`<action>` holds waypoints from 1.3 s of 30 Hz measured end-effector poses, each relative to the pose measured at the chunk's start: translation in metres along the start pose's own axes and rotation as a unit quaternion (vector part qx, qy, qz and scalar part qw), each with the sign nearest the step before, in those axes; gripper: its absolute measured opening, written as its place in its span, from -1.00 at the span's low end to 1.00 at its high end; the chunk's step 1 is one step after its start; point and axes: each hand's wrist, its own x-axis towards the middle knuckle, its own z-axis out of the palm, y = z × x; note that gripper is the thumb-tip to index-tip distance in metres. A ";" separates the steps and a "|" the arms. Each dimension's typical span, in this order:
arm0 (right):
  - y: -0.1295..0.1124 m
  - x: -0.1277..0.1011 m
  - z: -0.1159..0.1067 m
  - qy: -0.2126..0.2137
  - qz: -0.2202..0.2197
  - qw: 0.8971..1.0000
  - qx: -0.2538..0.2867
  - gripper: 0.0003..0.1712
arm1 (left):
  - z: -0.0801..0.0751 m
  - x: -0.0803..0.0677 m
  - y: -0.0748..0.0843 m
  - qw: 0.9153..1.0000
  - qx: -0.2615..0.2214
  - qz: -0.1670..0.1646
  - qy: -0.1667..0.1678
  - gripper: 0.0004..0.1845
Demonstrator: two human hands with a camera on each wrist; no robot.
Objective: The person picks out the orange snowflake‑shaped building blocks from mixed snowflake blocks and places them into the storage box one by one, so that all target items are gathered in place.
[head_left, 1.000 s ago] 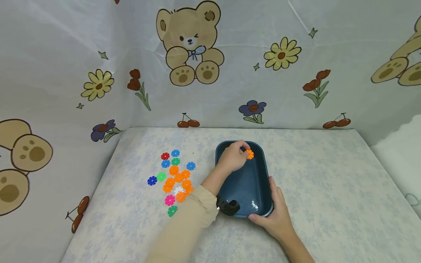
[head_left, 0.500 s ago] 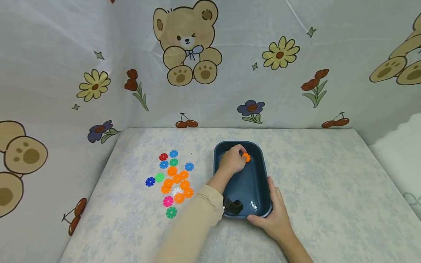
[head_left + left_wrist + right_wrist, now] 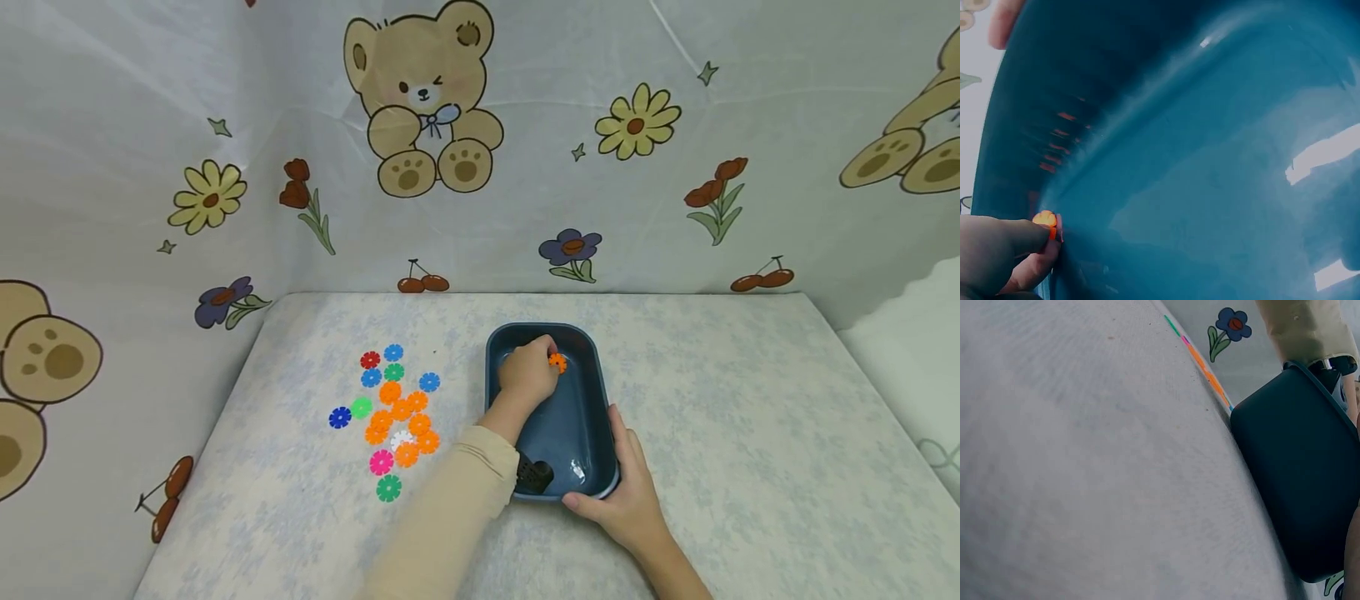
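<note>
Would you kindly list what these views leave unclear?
- Head view: whether the orange disc touches the tray floor; left hand covers it.
- Left wrist view: disc mostly hidden by fingers.
- Right wrist view: right hand cut off by the edge; its grip unseen.

I see a glossy, smooth plastic tray [image 3: 592, 450] under my right hand [image 3: 626, 500]; my left hand [image 3: 525, 375] pinches a bright plastic disc [image 3: 557, 362]. Left of it, similar discs [image 3: 397, 412] lie on matt, woven cloth [image 3: 712, 392].
</note>
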 end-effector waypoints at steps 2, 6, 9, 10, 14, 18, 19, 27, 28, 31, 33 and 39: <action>0.002 0.000 0.000 0.003 -0.008 1.000 0.003 0.57 | 0.001 0.000 0.001 1.000 0.020 0.002 0.005 -0.79; 0.003 0.000 0.001 0.006 -0.016 1.000 0.006 0.57 | 0.000 -0.001 0.003 0.999 0.036 -0.001 0.007 -0.79; 0.001 0.001 -0.001 0.001 -0.015 1.000 0.001 0.57 | -0.005 -0.004 0.005 1.000 0.026 0.000 0.004 -0.77; 0.001 0.001 -0.001 -0.001 -0.014 1.000 0.000 0.57 | -0.007 -0.006 0.005 1.000 0.018 0.003 0.002 -0.75; -0.002 0.002 -0.001 -0.003 -0.013 1.000 0.000 0.57 | -0.027 -0.018 0.007 0.999 -0.026 0.041 0.001 -0.69; -0.003 0.002 -0.001 -0.003 -0.016 1.000 0.006 0.57 | -0.062 -0.040 0.003 0.994 -0.071 0.086 -0.006 -0.67; -0.003 0.002 0.000 -0.003 -0.018 1.000 0.008 0.57 | -0.072 -0.046 0.000 0.992 -0.079 0.094 -0.005 -0.67; -0.001 0.001 0.000 0.003 -0.010 1.000 0.010 0.57 | -0.136 -0.088 -0.061 0.991 -0.120 0.047 0.020 -0.66; -0.001 0.001 0.000 0.002 -0.008 1.000 0.008 0.57 | -0.140 -0.092 -0.073 0.992 -0.122 0.031 0.024 -0.66; -0.002 0.001 -0.001 -0.001 -0.001 1.000 0.003 0.57 | -0.147 -0.103 -0.112 0.991 -0.125 -0.008 0.035 -0.65; -0.002 0.001 -0.001 -0.001 -0.002 1.000 0.004 0.57 | -0.145 -0.109 -0.138 0.991 -0.124 -0.035 0.040 -0.63; -0.002 0.002 0.001 -0.001 -0.004 1.000 0.016 0.57 | -0.123 -0.124 -0.190 0.991 -0.072 -0.103 0.040 -0.55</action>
